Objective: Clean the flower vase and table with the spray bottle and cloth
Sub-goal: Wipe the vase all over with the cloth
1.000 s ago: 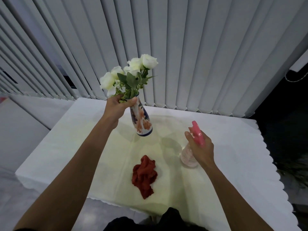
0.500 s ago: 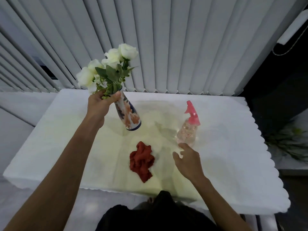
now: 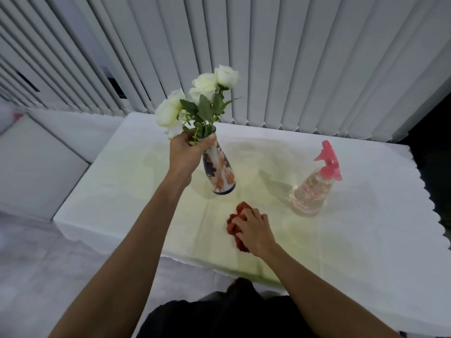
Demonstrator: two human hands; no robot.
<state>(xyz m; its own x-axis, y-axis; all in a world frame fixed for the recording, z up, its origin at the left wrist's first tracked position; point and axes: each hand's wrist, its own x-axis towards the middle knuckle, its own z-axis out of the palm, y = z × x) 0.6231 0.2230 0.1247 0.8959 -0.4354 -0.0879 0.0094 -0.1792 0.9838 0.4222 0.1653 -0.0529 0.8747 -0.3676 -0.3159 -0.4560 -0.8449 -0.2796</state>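
right hand (image 3: 253, 230) moved onto cloth (image 3: 235, 222), gripping; left hand (image 3: 186, 154) clasps vase (image 3: 219, 172) neck.

left hand (image 3: 186, 152) grips tilted vase (image 3: 220, 173) | right hand (image 3: 255, 229) on cloth (image 3: 234, 222)

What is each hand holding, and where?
Left hand grips the vase at its neck; right hand closes on the red cloth from above.

The flower vase (image 3: 220, 173) stands tilted at the middle of the bench (image 3: 366, 240), flowers (image 3: 202, 98) in it, its neck in the left grip (image 3: 186, 154). The spray bottle (image 3: 314, 189) stands well apart toward the right edge. The cloth (image 3: 235, 224) lies nearer the front edge, between them, under the right grip (image 3: 253, 230). Blinds (image 3: 292, 57) hang behind the back edge.
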